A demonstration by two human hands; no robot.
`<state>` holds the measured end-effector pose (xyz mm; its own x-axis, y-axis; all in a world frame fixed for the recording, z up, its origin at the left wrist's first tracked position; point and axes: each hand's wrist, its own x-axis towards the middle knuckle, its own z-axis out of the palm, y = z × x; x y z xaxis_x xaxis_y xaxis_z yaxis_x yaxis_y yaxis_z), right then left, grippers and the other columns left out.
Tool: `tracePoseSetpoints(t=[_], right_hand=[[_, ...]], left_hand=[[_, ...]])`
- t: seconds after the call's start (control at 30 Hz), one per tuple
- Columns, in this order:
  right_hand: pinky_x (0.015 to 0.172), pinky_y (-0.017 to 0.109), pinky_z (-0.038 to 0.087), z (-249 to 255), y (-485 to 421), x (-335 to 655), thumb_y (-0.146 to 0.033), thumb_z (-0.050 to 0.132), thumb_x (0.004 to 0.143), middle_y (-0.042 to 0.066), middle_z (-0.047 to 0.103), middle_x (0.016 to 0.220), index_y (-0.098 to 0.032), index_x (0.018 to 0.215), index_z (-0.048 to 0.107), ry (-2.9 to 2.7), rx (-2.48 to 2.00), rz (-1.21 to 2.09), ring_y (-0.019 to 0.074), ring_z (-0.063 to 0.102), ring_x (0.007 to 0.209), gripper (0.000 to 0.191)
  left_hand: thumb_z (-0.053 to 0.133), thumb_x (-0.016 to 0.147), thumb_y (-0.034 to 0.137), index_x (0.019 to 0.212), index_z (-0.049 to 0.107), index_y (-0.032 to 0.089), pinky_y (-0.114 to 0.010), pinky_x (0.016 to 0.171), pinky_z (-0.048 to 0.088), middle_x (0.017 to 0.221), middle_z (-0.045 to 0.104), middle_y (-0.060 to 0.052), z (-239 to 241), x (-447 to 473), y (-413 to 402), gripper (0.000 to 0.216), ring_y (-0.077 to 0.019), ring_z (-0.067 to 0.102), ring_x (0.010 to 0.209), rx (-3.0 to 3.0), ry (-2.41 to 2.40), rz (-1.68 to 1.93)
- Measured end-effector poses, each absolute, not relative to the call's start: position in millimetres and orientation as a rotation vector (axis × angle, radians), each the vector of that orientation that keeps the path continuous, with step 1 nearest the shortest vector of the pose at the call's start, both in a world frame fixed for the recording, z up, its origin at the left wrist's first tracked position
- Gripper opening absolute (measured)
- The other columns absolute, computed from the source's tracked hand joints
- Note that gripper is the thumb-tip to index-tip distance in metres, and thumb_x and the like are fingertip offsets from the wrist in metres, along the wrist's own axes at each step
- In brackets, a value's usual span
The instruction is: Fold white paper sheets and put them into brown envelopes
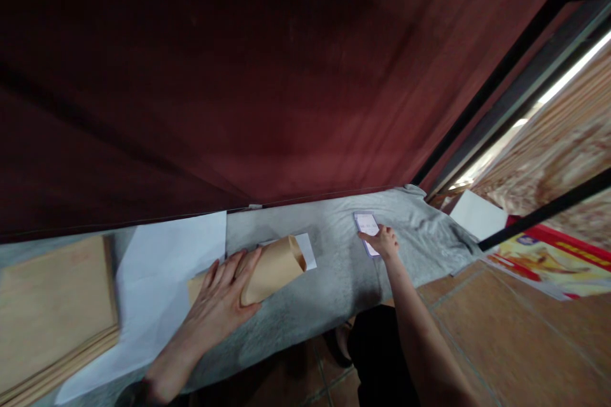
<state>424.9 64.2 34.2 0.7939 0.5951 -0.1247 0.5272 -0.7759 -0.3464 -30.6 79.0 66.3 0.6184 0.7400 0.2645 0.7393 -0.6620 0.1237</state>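
My left hand [220, 297] lies flat, fingers spread, on a brown paper envelope [274, 267] whose mouth gapes open toward the right. A white slip [306, 248] lies under the envelope's open end. My right hand [383, 242] reaches out to a small white card with a purple border [366, 224] on the grey cloth [334, 280]; its fingers are curled at the card's near edge, touching it.
A stack of brown envelopes [52, 305] sits at the far left, with a large white sheet [167, 267] beside it. A dark red wall [238, 76] rises behind the cloth. A white sheet [477, 213] and a red-yellow poster [548, 261] lie right. Tiled floor below.
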Motion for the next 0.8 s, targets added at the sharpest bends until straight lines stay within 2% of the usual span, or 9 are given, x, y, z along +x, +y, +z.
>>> tracePoseSetpoints(t=[0.27, 0.43, 0.47, 0.53, 0.63, 0.7, 0.8], right_hand=[[0.111, 0.051, 0.029, 37.3, 63.4, 419.1, -0.065, 0.067, 0.076, 0.018, 0.047, 0.143, -0.019, 0.143, 0.045, -0.857, -2.684, 0.32, 0.0365, 0.042, 0.136, 0.084], [0.113, 0.055, 0.028, 49.8, 59.5, 407.3, -0.059, 0.062, 0.082, 0.021, 0.035, 0.155, -0.017, 0.152, 0.032, -0.851, -2.57, 0.147, 0.0382, 0.036, 0.141, 0.087], [0.113, 0.055, 0.028, 54.0, 58.6, 402.7, -0.055, 0.06, 0.084, 0.021, 0.033, 0.156, -0.015, 0.152, 0.032, -0.866, -2.496, 0.071, 0.0382, 0.034, 0.142, 0.084], [0.113, 0.052, 0.031, 62.4, 57.3, 387.8, -0.048, 0.056, 0.087, 0.02, 0.038, 0.154, -0.015, 0.145, 0.044, -0.961, -2.276, -0.001, 0.0358, 0.035, 0.142, 0.068], [0.106, 0.044, 0.043, 70.5, 56.3, 348.3, -0.044, 0.052, 0.088, 0.013, 0.062, 0.129, -0.02, 0.121, 0.065, -1.176, -1.795, 0.325, 0.0288, 0.054, 0.124, 0.043], [0.097, 0.042, 0.049, 71.8, 55.8, 314.3, -0.05, 0.058, 0.086, 0.009, 0.069, 0.113, -0.023, 0.113, 0.069, -1.161, -1.531, 0.679, 0.0264, 0.062, 0.11, 0.04], [0.092, 0.038, 0.05, 70.5, 54.8, 269.3, -0.056, 0.065, 0.083, 0.005, 0.072, 0.107, -0.024, 0.11, 0.069, -1.121, -1.271, 1.173, 0.0234, 0.065, 0.101, 0.042]], left_hand=[[0.066, 0.08, 0.041, 0.159, 0.012, 0.03, -0.057, 0.116, 0.029, 0.148, 0.046, -0.012, 66.8, -27.8, 80.0, 0.096, -0.0341, 0.046, 0.135, 2.844, 1.288, 0.501], [0.065, 0.081, 0.042, 0.159, 0.012, 0.028, -0.057, 0.117, 0.027, 0.149, 0.045, -0.013, 73.9, -26.9, 77.9, 0.095, -0.0339, 0.044, 0.137, 2.865, 1.282, 0.544], [0.064, 0.082, 0.042, 0.159, 0.013, 0.028, -0.057, 0.117, 0.026, 0.149, 0.046, -0.013, 75.8, -26.4, 77.1, 0.094, -0.0339, 0.043, 0.137, 2.87, 1.283, 0.558], [0.063, 0.082, 0.043, 0.159, 0.014, 0.027, -0.057, 0.117, 0.026, 0.148, 0.046, -0.014, 79.1, -24.7, 75.6, 0.093, -0.0341, 0.044, 0.137, 2.881, 1.28, 0.584], [0.064, 0.081, 0.044, 0.158, 0.016, 0.026, -0.058, 0.116, 0.027, 0.148, 0.047, -0.014, 81.4, -21.4, 73.8, 0.092, -0.035, 0.045, 0.136, 2.897, 1.258, 0.593], [0.064, 0.081, 0.045, 0.158, 0.017, 0.027, -0.058, 0.116, 0.028, 0.149, 0.046, -0.014, 81.3, -19.7, 73.3, 0.091, -0.0349, 0.046, 0.135, 2.898, 1.237, 0.599], [0.063, 0.082, 0.043, 0.158, 0.016, 0.027, -0.057, 0.117, 0.027, 0.151, 0.044, -0.013, 80.8, -18.3, 73.3, 0.092, -0.034, 0.043, 0.138, 2.887, 1.225, 0.6]])
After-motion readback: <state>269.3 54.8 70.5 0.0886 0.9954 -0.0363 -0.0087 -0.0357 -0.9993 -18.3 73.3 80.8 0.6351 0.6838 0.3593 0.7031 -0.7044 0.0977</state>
